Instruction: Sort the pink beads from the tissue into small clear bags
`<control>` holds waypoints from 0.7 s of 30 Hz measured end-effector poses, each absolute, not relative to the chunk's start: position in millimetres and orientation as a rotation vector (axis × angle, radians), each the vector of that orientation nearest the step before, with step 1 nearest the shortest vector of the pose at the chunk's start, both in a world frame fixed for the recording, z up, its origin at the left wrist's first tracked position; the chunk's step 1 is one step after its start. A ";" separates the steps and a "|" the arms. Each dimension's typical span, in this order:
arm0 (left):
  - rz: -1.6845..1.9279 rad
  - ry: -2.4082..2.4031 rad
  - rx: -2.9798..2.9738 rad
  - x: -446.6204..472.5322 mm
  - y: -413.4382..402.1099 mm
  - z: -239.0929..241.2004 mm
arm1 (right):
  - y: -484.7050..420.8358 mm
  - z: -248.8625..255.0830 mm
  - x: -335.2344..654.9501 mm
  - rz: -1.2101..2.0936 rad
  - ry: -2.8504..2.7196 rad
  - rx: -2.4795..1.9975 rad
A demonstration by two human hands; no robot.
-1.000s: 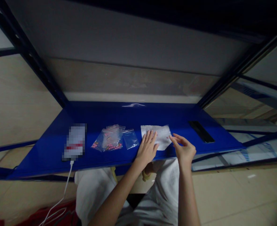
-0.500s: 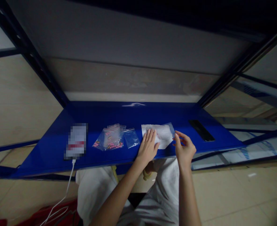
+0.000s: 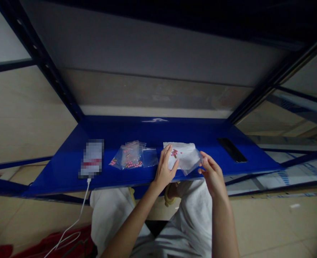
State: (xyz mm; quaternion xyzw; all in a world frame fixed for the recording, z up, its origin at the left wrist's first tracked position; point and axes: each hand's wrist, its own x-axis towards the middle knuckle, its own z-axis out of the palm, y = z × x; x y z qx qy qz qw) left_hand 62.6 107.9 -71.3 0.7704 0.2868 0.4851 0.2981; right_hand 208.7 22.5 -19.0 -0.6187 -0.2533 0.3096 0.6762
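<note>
A sheet of white paper (image 3: pixel 187 150) lies on the blue shelf, with a small cluster of pink and brown beads or capsules (image 3: pixel 174 153) on it. My left hand (image 3: pixel 164 168) rests at the paper's left edge, thumb apart from the fingers, beside the cluster. Over the paper's lower right corner lies a clear plastic bag (image 3: pixel 187 169). My right hand (image 3: pixel 213 172) pinches the right end of this bag between thumb and fingers. Left of the paper are an unfilled zip bag (image 3: pixel 150 157) and several overlapping zip bags (image 3: pixel 131 154) with pink and brown pieces inside.
On the blue shelf (image 3: pixel 131 125), a black phone (image 3: pixel 232 149) lies at the right. A phone with a pixelated screen (image 3: pixel 92 157) lies at the left, its white cable (image 3: pixel 83 206) hanging over the front edge. Blue uprights (image 3: pixel 55 79) frame both sides.
My left hand has gone from lying flat on the paper to its left edge, uncovering the small pieces. The clear bag's end in my right hand has come down toward the front edge.
</note>
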 end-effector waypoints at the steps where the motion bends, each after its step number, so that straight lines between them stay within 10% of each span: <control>1: 1.318 0.763 2.048 60.8 105.8 -71.1 | 21.6 -17.7 207.4 0.714 -0.538 -1.355; 21: 1.189 0.778 1.769 12.9 82.5 -48.9 | 21.7 -22.7 179.7 1.145 -0.710 -1.369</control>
